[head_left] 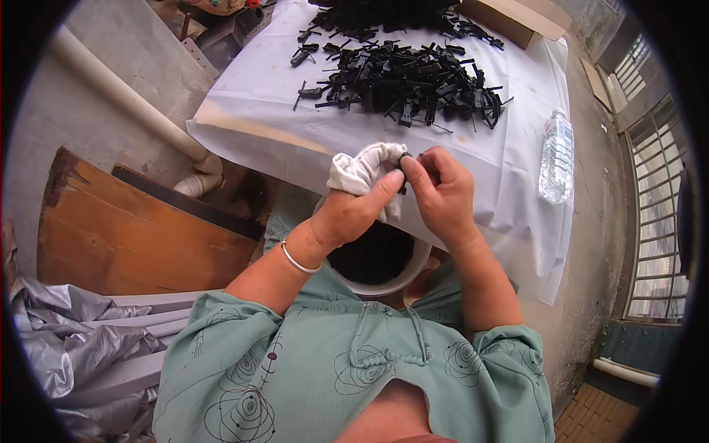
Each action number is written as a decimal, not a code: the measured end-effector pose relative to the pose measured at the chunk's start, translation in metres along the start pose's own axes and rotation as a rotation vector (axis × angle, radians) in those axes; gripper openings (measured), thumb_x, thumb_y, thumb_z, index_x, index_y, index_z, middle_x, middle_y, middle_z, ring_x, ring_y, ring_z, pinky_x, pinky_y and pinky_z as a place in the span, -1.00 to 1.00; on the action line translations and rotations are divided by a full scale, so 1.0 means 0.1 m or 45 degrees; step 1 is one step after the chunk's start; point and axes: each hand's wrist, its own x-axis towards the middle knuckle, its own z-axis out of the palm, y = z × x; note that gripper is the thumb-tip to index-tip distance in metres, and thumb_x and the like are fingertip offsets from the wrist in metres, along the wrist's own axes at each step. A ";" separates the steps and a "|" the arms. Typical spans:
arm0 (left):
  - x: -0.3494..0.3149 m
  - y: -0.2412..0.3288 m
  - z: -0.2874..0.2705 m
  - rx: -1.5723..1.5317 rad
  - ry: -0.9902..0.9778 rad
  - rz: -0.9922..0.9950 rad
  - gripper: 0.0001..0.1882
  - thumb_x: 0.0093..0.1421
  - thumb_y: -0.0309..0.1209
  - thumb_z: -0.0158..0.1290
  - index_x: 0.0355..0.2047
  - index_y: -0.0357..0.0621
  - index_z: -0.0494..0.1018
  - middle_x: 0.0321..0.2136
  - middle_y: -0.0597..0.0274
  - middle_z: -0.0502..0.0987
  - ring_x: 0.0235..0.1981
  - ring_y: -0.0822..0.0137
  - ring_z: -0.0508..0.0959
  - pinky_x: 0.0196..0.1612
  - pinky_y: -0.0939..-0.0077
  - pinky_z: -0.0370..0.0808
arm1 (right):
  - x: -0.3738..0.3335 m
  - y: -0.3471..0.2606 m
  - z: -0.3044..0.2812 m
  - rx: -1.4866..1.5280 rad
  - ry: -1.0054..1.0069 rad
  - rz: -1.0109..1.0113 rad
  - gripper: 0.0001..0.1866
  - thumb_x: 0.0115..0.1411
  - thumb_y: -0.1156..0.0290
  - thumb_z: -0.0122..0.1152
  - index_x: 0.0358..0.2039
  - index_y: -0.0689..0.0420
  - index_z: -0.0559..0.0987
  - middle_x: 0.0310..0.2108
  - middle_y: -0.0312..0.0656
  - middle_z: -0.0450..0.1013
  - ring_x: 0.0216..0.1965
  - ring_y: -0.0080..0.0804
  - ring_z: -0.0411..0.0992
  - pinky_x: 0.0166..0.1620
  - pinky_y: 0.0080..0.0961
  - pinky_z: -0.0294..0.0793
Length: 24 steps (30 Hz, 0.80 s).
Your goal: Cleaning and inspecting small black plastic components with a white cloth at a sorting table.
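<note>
The left hand [347, 213] and right hand [447, 186] pinch a small black piece [403, 161] between them; soft, crumpled white cloth [356, 171] bunches at its nine o'clock.

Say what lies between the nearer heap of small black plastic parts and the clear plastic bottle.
In the head view, only bare white plastic sheet lies between the heap and the bottle.

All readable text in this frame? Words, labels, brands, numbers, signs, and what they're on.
None legible.
Clear plastic bottle: printed marks, too small and blurred to read.
Small black part by the white cloth: no lettering discernible.
Heaped black parts: no lettering discernible.
Green top: line-and-circle pattern, no discernible words.
</note>
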 end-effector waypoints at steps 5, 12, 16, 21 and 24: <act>0.04 -0.04 -0.05 0.226 0.055 0.018 -0.73 0.14 -0.53 -0.04 -0.14 -0.35 0.32 -0.40 0.26 0.45 -0.48 0.58 0.40 -0.47 0.69 0.42 | 0.07 0.04 -0.14 0.201 -0.334 0.125 -0.77 0.22 0.39 0.00 -0.53 0.24 0.40 -0.65 -0.34 0.29 -0.58 -0.65 0.18 -0.47 -0.67 0.24; 0.07 -0.12 -0.03 1.133 0.142 0.496 -0.72 0.08 -0.57 0.01 -0.16 -0.36 0.36 -0.35 0.15 0.49 -0.34 0.39 0.49 -0.23 0.56 0.45 | -0.01 0.12 0.01 0.083 -0.303 0.095 -0.72 0.22 0.38 -0.03 -0.56 0.28 0.43 -0.68 -0.15 0.36 -0.64 -0.41 0.26 -0.50 -0.50 0.30; 0.06 -0.07 -0.02 1.246 0.182 0.574 -0.72 0.04 -0.58 0.02 -0.19 -0.37 0.38 -0.33 0.09 0.48 -0.33 0.37 0.50 -0.22 0.55 0.45 | -0.04 0.10 0.10 0.213 -0.235 0.162 -0.71 0.26 0.37 -0.07 -0.53 0.28 0.44 -0.61 -0.36 0.34 -0.55 -0.65 0.23 -0.45 -0.67 0.27; 0.14 -0.15 -0.13 0.457 0.099 0.381 -0.65 0.12 -0.56 -0.03 -0.06 -0.27 0.25 -0.34 0.26 0.41 -0.34 0.44 0.43 -0.27 0.59 0.43 | 0.06 0.05 -0.08 0.187 -0.343 0.174 -0.78 0.21 0.38 0.01 -0.47 0.27 0.49 -0.61 -0.38 0.34 -0.54 -0.67 0.23 -0.44 -0.69 0.27; 0.10 -0.02 -0.16 0.173 0.069 0.068 -0.66 0.20 -0.49 -0.09 -0.02 -0.24 0.19 -0.37 0.32 0.37 -0.43 0.57 0.34 -0.41 0.71 0.36 | 0.09 0.04 -0.23 0.007 -0.468 0.210 -0.84 0.14 0.40 0.11 -0.44 0.26 0.52 -0.61 -0.38 0.34 -0.54 -0.68 0.23 -0.46 -0.70 0.26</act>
